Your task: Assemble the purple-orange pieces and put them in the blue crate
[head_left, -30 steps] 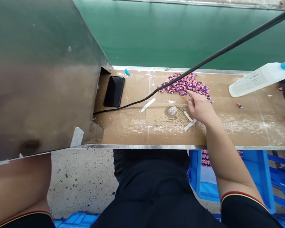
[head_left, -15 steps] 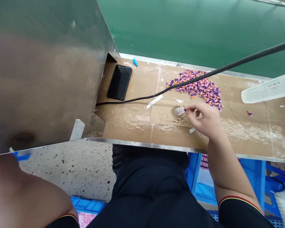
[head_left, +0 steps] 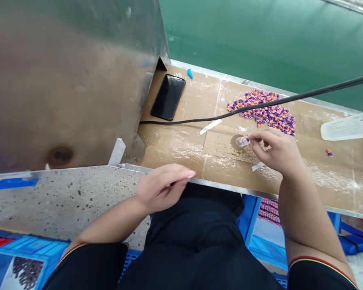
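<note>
My right hand (head_left: 276,151) rests on the cardboard-covered bench (head_left: 184,141), its fingers pinched on a tiny piece I cannot make out, held against a small clear cap (head_left: 241,141). A heap of purple and orange small parts (head_left: 264,108) lies just beyond it. My left hand (head_left: 161,187) hovers over my lap at the bench's near metal edge, fingers curled loosely together; whether it holds anything is hidden.
A black phone (head_left: 168,97) lies beside a large metal housing (head_left: 69,80) on the left. A black cable (head_left: 290,100) crosses above the bench. A white bottle (head_left: 347,125) lies at the right edge. Blue crates (head_left: 15,266) stand on the floor. A green belt (head_left: 260,36) runs behind.
My right hand drew back from the heap to the clear cap with a pinched piece. My left hand came up from the lower left into view over my lap. The view shifted left.
</note>
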`<state>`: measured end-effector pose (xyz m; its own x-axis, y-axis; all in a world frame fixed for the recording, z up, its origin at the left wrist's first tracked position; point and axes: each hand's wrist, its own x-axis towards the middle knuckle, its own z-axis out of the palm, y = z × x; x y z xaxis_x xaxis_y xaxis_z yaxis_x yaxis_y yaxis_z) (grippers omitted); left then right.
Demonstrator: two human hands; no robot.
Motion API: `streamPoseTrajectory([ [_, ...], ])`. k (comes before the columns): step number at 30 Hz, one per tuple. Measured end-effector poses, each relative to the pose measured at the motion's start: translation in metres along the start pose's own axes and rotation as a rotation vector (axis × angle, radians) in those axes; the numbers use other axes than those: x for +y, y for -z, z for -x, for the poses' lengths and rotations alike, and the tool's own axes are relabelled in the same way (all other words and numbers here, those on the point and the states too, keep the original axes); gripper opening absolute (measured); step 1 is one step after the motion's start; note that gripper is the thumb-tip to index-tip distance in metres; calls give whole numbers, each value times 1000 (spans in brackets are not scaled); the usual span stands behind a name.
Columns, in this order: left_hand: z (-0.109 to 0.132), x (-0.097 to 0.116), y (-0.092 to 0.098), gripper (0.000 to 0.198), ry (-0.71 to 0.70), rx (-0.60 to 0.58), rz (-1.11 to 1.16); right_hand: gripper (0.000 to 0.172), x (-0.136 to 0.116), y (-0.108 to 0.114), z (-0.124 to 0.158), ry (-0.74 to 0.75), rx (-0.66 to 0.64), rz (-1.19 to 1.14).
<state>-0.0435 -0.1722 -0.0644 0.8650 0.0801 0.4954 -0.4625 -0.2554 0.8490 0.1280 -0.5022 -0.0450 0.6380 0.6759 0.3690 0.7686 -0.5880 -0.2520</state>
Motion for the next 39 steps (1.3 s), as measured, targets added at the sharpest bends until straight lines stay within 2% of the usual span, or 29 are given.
streamPoseTrajectory([
  [1, -6, -4, -16, 19, -3, -12, 59, 10, 0, 0, -1, -8, -4, 3],
  [2, -14, -8, -32, 17, 53, -22, 180, 11, 0, 0, -1, -16, -6, 8],
  [3, -24, -11, -48, 10, 181, -43, 329, 11, 0, 0, -2, -23, -8, 13],
  [5, -46, -16, -75, 26, 468, -150, 529, 10, -1, 1, -3, -32, -21, 15],
  [8, -77, -21, -96, 45, 654, -235, 685, 10, -4, 2, -4, -85, 14, -10],
  [13, -104, -30, -104, 44, 691, -244, 701, 8, -23, -8, -6, -263, 287, -223],
  [16, -106, -39, -110, 46, 699, -211, 675, 4, -37, -22, -6, -390, 425, -394],
  [20, -102, -52, -120, 62, 753, -98, 683, 6, -53, -38, -5, -517, 518, -584],
  [24, -99, -57, -121, 58, 754, -58, 650, 9, -62, -48, -6, -505, 570, -732],
  [28, -98, -53, -117, 49, 694, -63, 590, 11, -65, -51, -7, -495, 537, -763],
  [32, -96, -48, -115, 49, 673, -70, 571, 4, -65, -52, -5, -477, 578, -651],
  [36, -95, -45, -113, 50, 728, -64, 581, 16, -63, -54, -3, -388, 584, -467],
  [39, -94, -42, -113, 43, 716, -65, 625, 18, -63, -54, -3, -331, 575, -422],
])
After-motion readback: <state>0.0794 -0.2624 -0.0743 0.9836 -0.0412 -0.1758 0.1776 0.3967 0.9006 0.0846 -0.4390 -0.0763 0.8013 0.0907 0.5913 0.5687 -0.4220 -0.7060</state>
